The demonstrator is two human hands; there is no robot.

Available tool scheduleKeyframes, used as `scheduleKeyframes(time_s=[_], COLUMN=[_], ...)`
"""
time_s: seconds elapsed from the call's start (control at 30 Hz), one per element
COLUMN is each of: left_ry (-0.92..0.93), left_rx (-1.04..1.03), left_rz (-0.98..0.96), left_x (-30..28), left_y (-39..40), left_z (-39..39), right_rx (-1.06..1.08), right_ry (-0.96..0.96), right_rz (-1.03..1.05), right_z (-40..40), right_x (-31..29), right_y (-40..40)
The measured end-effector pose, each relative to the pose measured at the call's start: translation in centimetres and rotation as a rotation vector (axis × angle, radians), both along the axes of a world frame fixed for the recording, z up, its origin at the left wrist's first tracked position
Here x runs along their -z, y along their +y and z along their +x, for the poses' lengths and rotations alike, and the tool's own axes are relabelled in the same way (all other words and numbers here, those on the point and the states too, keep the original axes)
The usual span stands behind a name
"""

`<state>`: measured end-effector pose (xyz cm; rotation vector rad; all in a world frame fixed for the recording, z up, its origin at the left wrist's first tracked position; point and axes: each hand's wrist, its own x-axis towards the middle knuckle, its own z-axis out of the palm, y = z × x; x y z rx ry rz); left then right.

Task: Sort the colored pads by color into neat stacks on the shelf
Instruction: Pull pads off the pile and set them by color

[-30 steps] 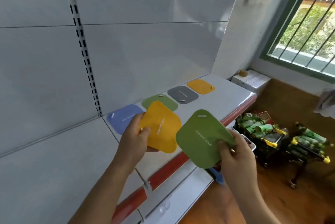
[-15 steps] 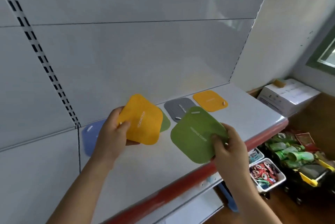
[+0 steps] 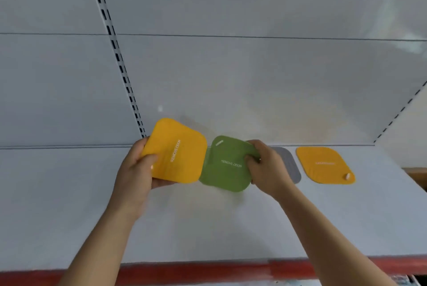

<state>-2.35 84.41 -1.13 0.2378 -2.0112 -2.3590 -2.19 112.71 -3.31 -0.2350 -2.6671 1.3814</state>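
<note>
Pads (image 3: 225, 165), rounded squares with white lettering

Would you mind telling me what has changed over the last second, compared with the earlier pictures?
The right hand has carried the green pad forward and down toward the shelf, beside the grey pad. The left hand still grips its yellow pad, now further in over the shelf. The yellow pad on the shelf has not moved.

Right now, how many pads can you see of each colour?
Yellow: 2, one in the left hand at, one on the shelf
Green: 1, in the right hand at
Grey: 1, partly hidden
Total: 4
</note>
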Motion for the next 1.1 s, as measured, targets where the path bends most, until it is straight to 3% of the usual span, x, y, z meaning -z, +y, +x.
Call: scheduleKeyframes(time_s=[0.2,0.47,0.77,1.1], left_ry=[-0.020,-0.053,-0.069,-0.112], left_rx=[-0.008,0.058,0.142,0.386], left_rz=[0.056,0.030,0.063,0.046], left_x=[-0.2,0.7,1.3,0.8], left_y=[0.3,1.2,5.8,22.2], left_z=[-0.7,-2.0,-2.5,-1.2], right_rx=[-0.123,-0.177,-0.007,0.156], right_ry=[-0.038,0.082,0.314,0.241], right_rz=[0.298,0.695,0.618,0.676], right_z=[-3.5,-4.8,-1.2,5.3], right_x=[0.6,3.6,2.3,3.1], right_y=[-0.9,-1.9,2.1,16.9])
